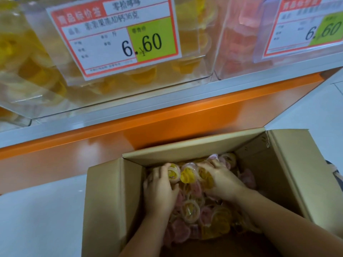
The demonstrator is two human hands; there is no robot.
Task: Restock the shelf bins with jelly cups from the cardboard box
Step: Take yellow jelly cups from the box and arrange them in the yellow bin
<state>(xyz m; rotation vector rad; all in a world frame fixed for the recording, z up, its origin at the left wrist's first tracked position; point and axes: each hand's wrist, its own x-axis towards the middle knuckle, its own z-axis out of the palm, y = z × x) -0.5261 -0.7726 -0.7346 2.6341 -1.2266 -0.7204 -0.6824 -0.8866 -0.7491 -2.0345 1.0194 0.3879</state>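
An open cardboard box stands on the floor below the shelf, filled with several yellow and pink jelly cups. Both hands are down inside it, on top of the pile. My left hand curls its fingers around a yellow jelly cup. My right hand lies spread over yellow cups at the far side, fingers pressing into them. Above, a clear bin of yellow cups and a clear bin of pink cups sit on the shelf.
Price tags reading 6.60 hang on the yellow bin's front and the pink bin's front. An orange shelf base runs behind the box. Pale floor lies left of the box. A dark object shows at the right edge.
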